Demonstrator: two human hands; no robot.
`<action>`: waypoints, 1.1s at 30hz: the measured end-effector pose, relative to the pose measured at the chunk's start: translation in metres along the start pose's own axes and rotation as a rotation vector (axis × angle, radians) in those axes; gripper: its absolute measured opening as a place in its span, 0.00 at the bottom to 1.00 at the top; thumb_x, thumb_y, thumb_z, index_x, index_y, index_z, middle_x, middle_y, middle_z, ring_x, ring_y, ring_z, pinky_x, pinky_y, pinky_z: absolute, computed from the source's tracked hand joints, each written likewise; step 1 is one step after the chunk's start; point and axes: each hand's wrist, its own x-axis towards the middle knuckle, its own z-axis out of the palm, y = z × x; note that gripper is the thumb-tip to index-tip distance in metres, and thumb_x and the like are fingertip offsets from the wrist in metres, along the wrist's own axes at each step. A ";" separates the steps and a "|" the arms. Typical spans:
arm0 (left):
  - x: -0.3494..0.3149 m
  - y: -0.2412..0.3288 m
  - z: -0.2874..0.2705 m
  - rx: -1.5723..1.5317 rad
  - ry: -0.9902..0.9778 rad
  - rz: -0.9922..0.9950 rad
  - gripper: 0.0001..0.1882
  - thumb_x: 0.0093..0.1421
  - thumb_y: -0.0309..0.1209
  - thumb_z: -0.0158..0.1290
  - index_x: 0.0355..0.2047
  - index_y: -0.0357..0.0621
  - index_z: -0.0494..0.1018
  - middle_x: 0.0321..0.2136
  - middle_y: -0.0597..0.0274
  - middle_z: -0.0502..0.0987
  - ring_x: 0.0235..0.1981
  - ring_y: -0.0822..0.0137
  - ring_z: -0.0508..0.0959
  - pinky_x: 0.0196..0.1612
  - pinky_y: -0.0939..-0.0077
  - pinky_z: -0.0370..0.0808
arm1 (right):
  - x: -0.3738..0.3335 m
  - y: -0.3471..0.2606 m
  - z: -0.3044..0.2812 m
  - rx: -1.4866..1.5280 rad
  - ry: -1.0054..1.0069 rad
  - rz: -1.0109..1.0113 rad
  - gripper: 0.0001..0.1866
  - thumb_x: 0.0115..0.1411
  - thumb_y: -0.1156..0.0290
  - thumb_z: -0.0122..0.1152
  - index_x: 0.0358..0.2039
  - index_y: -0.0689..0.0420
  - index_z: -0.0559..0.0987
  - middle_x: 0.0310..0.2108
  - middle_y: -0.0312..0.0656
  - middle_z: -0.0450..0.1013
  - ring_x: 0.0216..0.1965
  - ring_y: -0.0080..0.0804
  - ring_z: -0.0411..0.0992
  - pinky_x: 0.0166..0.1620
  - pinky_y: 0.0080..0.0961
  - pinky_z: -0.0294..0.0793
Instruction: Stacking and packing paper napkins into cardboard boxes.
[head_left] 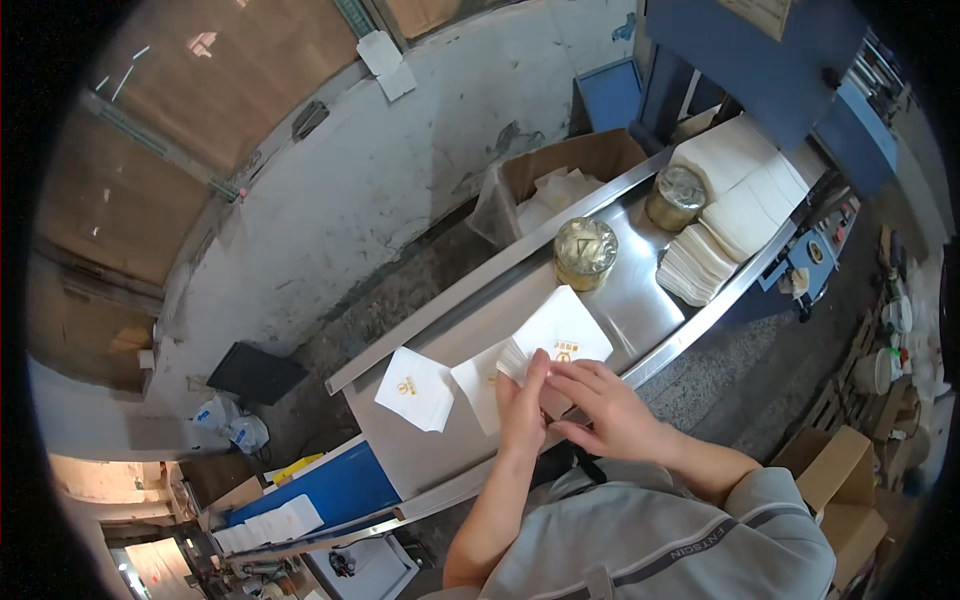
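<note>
My left hand (522, 412) is closed on a stack of white folded paper napkins (568, 322) with a gold print, its thumb on top near the left corner. My right hand (612, 408) bends its fingers over the stack's near edge, close to the left thumb; its fingertips are partly hidden. The stack is tilted, and its layered edges show on the left side. Just left of it, a second pile of napkins (476, 385) lies partly covered on the metal chute. Farther left sits a third napkin pile (416, 391) with a similar gold mark.
Two round, foil-like wrapped cylinders (586, 252) stand on the metal chute (640, 295). Beyond them, a fanned row of napkins (695, 266) leads to a blue machine (770, 60). A lined carton (580, 165) stands behind. More napkins (290, 521) lie on a blue belt (350, 478) at lower left.
</note>
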 end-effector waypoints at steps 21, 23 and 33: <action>-0.017 0.023 -0.002 0.221 -0.157 -0.030 0.32 0.62 0.32 0.57 0.61 0.35 0.57 0.52 0.56 0.71 0.52 0.67 0.73 0.54 0.72 0.72 | 0.008 0.043 -0.010 1.070 -0.066 0.666 0.41 0.65 0.58 0.58 0.70 0.63 0.49 0.60 0.47 0.64 0.59 0.32 0.63 0.61 0.25 0.63; -0.017 0.031 -0.004 0.247 -0.288 -0.052 0.31 0.61 0.29 0.58 0.61 0.36 0.58 0.51 0.58 0.71 0.51 0.69 0.72 0.53 0.73 0.71 | 0.011 0.047 -0.015 1.043 -0.047 0.642 0.43 0.63 0.63 0.62 0.70 0.62 0.48 0.58 0.47 0.66 0.57 0.31 0.66 0.59 0.25 0.65; -0.029 0.051 -0.014 0.735 -0.835 -0.169 0.31 0.64 0.30 0.56 0.65 0.40 0.59 0.48 0.61 0.73 0.50 0.73 0.72 0.49 0.76 0.72 | -0.004 0.063 -0.033 1.167 -0.772 0.335 0.50 0.53 0.77 0.71 0.71 0.57 0.50 0.45 0.39 0.72 0.44 0.22 0.71 0.45 0.20 0.73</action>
